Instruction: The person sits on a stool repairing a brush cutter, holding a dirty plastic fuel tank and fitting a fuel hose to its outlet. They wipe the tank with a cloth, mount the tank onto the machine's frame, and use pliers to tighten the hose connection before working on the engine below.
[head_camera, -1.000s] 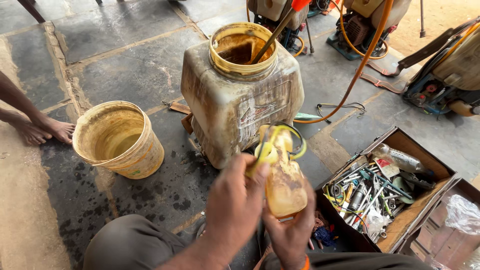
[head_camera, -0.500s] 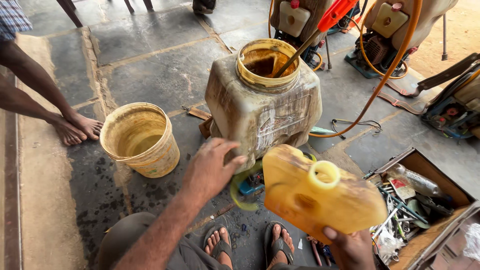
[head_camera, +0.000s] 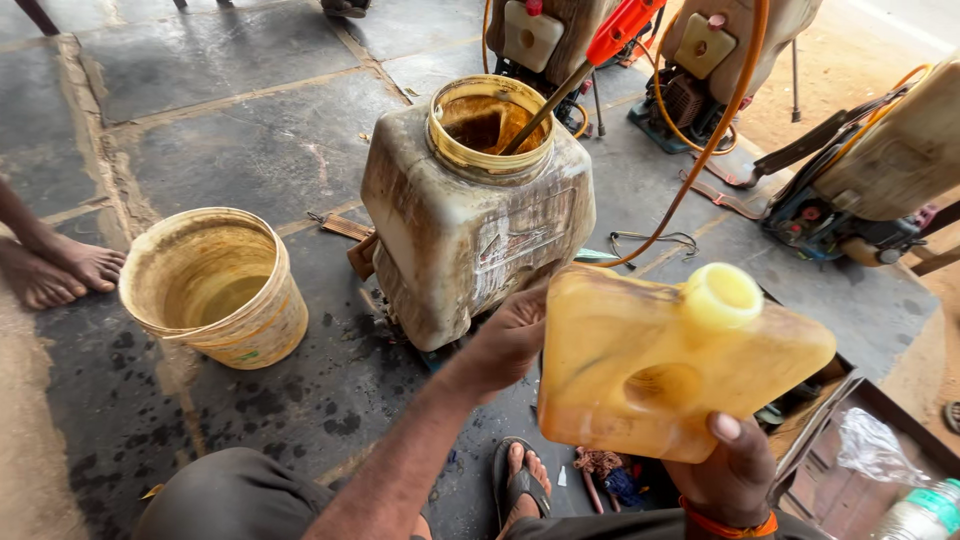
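Grip check: right hand (head_camera: 735, 470) is under the yellow can (head_camera: 665, 365), fingers wrapped on its lower edge, thumb up over the front face. Left hand (head_camera: 510, 335) is closed on the can's left edge, steadying it. So both hands are clamped on the can, one per side, held in the air w/ nothing under it.

Can position: tilted, spout (head_camera: 722, 295) up and to the right, uncapped as far as I can see. It hangs in front of the big tank (head_camera: 470, 215), just beside the tank's lower right side, above the sandalled foot (head_camera: 520, 480).

My read on handling it well:
- keep the right hand as the load bearer, left as guide only; the walls look thin and soft, so squeeze lightly
- open spout means any roll toward the right could spill; keep the spout the high point
- surface looks stained, poss. oily, so risk of slip; a palm flat under the base beats fingertips
- watch the orange hose (head_camera: 700, 160) and the rod (head_camera: 540, 110) sticking out of the tank mouth; both are near the swing path

Looks: can is translucent amber-yellow plastic, flat rectangular body w/ a moulded dimple in the face, short round neck. Can't tell the fill level, the wall is too cloudy.

Nearby: bucket (head_camera: 215, 285) to the left on the stone floor, some liquid in the bottom, well apart from the can. Another person's feet (head_camera: 60, 270) at the left edge.
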